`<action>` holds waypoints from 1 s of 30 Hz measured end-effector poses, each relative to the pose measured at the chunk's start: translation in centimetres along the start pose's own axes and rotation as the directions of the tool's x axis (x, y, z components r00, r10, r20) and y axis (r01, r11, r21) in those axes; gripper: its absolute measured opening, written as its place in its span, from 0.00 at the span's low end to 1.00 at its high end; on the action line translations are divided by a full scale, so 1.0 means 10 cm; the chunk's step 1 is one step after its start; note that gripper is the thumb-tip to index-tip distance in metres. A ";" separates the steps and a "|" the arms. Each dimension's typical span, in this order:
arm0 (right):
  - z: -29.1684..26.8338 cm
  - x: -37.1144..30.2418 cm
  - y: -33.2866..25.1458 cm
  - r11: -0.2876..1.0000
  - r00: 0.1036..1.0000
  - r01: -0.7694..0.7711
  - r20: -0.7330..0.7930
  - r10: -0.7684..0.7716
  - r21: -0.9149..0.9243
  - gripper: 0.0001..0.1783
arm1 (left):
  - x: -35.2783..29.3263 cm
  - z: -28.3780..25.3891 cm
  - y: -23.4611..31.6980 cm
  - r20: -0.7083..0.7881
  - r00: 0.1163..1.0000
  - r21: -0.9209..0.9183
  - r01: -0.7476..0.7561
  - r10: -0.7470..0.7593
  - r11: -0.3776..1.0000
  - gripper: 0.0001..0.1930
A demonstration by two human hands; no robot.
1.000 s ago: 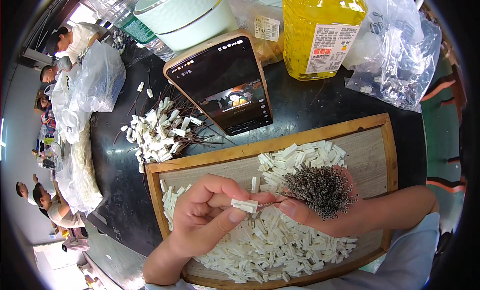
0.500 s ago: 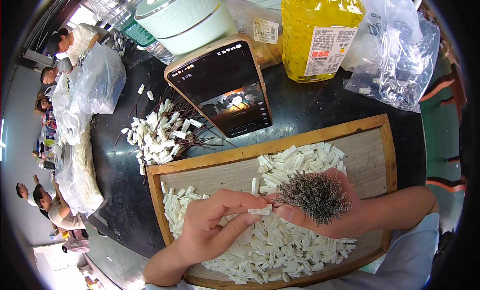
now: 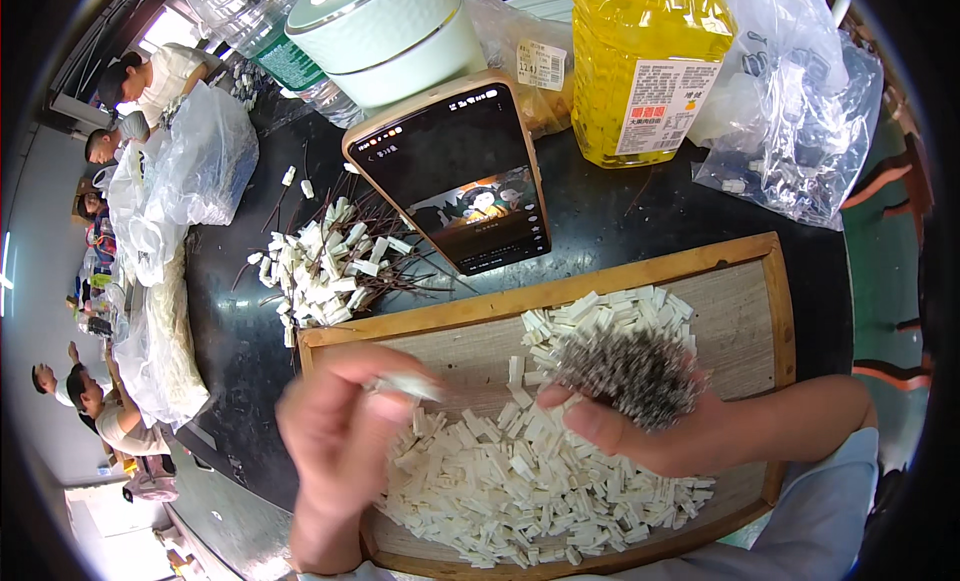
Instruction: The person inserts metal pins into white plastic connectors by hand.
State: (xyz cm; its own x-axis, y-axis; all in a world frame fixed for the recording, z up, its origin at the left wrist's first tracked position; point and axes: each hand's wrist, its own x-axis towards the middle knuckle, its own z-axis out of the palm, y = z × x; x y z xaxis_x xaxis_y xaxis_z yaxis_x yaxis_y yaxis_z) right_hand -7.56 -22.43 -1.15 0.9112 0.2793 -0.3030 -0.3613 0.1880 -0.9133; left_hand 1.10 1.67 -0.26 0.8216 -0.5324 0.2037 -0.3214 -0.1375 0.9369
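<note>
At centre right we see the right hand [image 3: 650, 431] closed around a bundle of thin wires [image 3: 630, 373]; at lower left the blurred left hand [image 3: 345, 431] pinches 1 white connector [image 3: 408, 385] above the wooden tray [image 3: 780, 311].

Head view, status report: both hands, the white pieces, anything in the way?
Left hand blurred, pinching one white piece. Right hand gripping wire bundle. White pieces piled in wooden tray. Nothing between the hands.
</note>
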 end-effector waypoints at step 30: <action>0.00 -0.04 -0.01 0.990 0.994 -0.044 -0.095 0.057 0.131 0.08 | -0.05 0.26 0.01 0.098 0.986 -0.312 0.158 -0.134 0.937 0.17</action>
State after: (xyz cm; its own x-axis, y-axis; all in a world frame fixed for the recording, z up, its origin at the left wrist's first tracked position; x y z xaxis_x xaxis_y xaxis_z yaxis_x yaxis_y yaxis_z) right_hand -7.91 -22.55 -0.97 0.9038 0.1992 -0.3787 -0.4239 0.2972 -0.8555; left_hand -0.53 -0.27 -1.04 0.8071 -0.5884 0.0479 -0.0245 0.0477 0.9986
